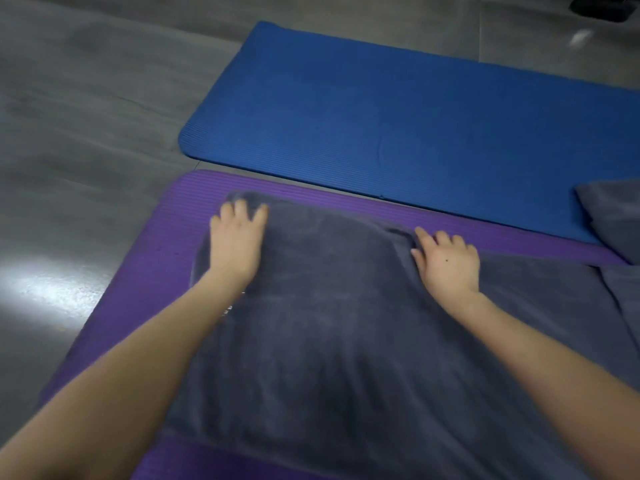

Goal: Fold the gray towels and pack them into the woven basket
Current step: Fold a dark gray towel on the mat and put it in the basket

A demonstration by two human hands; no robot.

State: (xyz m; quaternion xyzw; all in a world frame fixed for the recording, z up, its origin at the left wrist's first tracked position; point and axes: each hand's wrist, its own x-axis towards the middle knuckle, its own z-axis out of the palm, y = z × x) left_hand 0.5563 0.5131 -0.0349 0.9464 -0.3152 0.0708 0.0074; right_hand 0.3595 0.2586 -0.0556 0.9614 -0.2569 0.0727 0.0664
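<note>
We are looking down at a gray towel (329,323) lying spread across the middle and lower part of the frame on a purple mat (138,289). It is looking doubled over and is not yet down to a packable size. The left hand (237,244) is pressing flat on its far left corner with fingers apart. The right hand (448,265) is resting at the far edge, right of centre, with fingers close together and slightly bent beside a raised ridge of cloth; we cannot tell whether it is pinching it. More gray towel cloth (613,220) is waiting in a heap at the right edge. No woven basket is showing, so we are judging all the packing still to do. A blue mat (381,116) is lying above, on gray floor (86,98). We are finding no readable writing; faint pale marks by the left wrist are too blurred.
</note>
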